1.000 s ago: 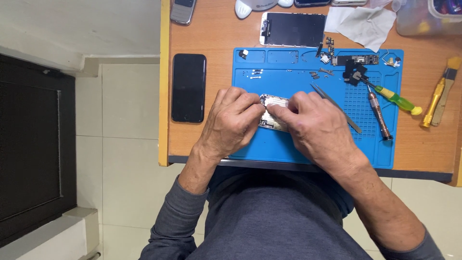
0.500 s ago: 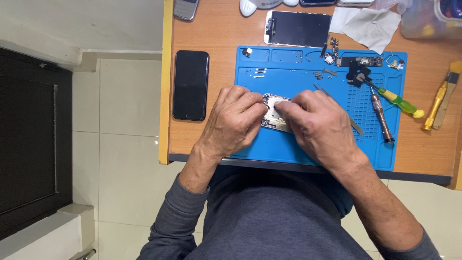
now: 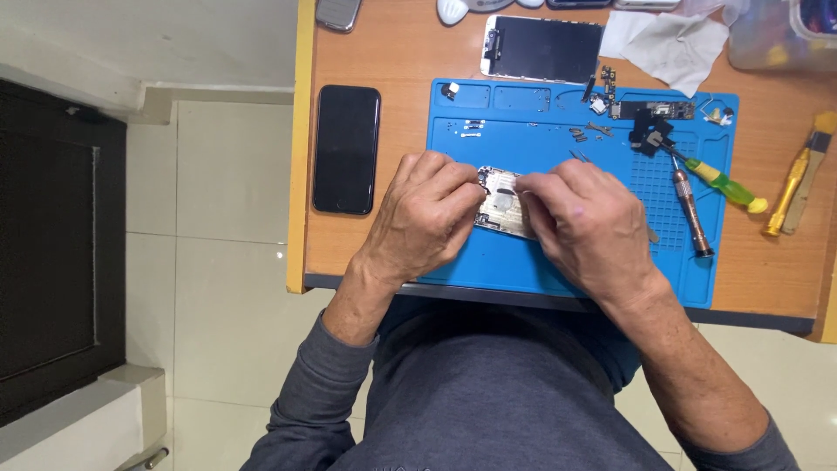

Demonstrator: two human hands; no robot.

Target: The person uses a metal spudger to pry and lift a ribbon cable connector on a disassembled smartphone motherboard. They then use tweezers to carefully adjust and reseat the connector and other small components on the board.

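An opened phone body (image 3: pixel 503 202) with its silver inside showing lies on a blue work mat (image 3: pixel 523 126). My left hand (image 3: pixel 425 218) grips its left edge. My right hand (image 3: pixel 593 228) covers its right side, fingertips pinched over the inner parts. Whether the right fingers hold a small part is hidden. Thin tweezers (image 3: pixel 577 157) lie just behind my right hand.
A black phone (image 3: pixel 347 148) lies left of the mat on the wooden table (image 3: pixel 392 61). A detached screen (image 3: pixel 542 50), a white cloth (image 3: pixel 673 44), a circuit board (image 3: pixel 654 111), small screws, a copper screwdriver (image 3: pixel 690 212), a green-yellow screwdriver (image 3: pixel 719 181) and a yellow-handled brush (image 3: pixel 795 179) lie around.
Both hands stay on the phone body with only slight finger shifts. The view has drifted a little.
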